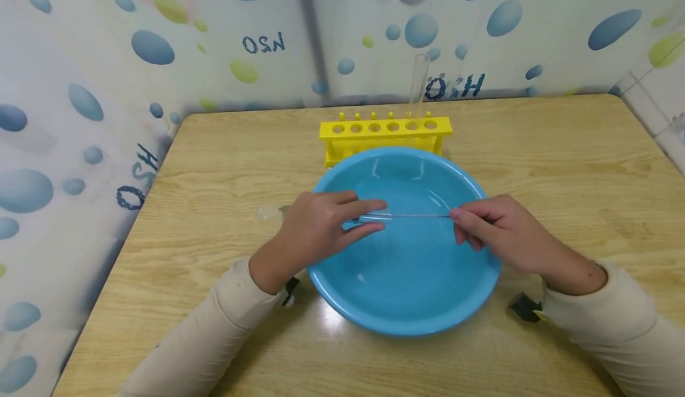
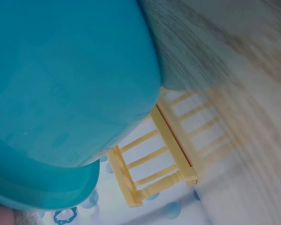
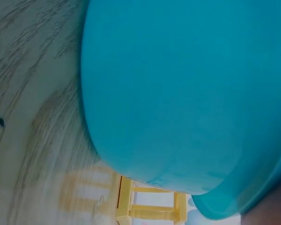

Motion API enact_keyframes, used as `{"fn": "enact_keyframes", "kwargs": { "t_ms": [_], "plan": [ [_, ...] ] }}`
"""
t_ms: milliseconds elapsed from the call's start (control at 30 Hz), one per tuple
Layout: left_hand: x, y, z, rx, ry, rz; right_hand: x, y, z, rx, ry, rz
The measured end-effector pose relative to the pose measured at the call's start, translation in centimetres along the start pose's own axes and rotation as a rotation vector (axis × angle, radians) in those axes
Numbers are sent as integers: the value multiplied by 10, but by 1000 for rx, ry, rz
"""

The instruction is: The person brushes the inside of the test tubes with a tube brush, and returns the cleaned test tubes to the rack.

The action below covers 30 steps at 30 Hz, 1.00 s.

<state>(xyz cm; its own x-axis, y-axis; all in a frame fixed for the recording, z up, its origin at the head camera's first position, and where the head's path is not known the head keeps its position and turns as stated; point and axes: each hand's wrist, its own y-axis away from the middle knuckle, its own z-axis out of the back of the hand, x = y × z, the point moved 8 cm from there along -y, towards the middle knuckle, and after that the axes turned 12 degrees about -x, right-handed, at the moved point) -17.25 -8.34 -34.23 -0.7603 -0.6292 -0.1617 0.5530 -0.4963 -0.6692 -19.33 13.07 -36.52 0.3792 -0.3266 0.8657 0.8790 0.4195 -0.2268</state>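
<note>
My left hand (image 1: pixel 323 221) grips a clear glass test tube (image 1: pixel 382 216) over the blue plastic basin (image 1: pixel 404 328), thumb and fingers along its sides and the mouth facing right. From the mouth runs the thin twisted wire handle of a test tube brush (image 1: pixel 420 216). My right hand (image 1: pixel 500 227) pinches the far end of that wire near the basin's right rim. The left hand hides part of the tube. Both wrist views show mainly the basin's outer wall (image 2: pixel 75 75), with the held things out of sight.
Behind the basin stands a yellow test tube rack (image 1: pixel 385 126), with another clear test tube (image 1: pixel 419 85) upright in it. A small translucent piece (image 1: pixel 270 212) shows left of my left hand. The wooden table (image 1: pixel 214 165) meets a patterned wall at the back.
</note>
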Motion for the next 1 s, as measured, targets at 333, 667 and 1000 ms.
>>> {"fn": "enact_keyframes", "kwargs": {
  "t_ms": [333,667,1000],
  "plan": [
    [-1,-2,0,-9,-2,6,-2,-1,6,-19,-106,-54],
    [-1,-3,0,-12,28,13,-4,-1,9,-46,-186,-60],
    [0,-3,1,-26,39,27,-2,-2,10,-65,-326,-31]
  ]
}}
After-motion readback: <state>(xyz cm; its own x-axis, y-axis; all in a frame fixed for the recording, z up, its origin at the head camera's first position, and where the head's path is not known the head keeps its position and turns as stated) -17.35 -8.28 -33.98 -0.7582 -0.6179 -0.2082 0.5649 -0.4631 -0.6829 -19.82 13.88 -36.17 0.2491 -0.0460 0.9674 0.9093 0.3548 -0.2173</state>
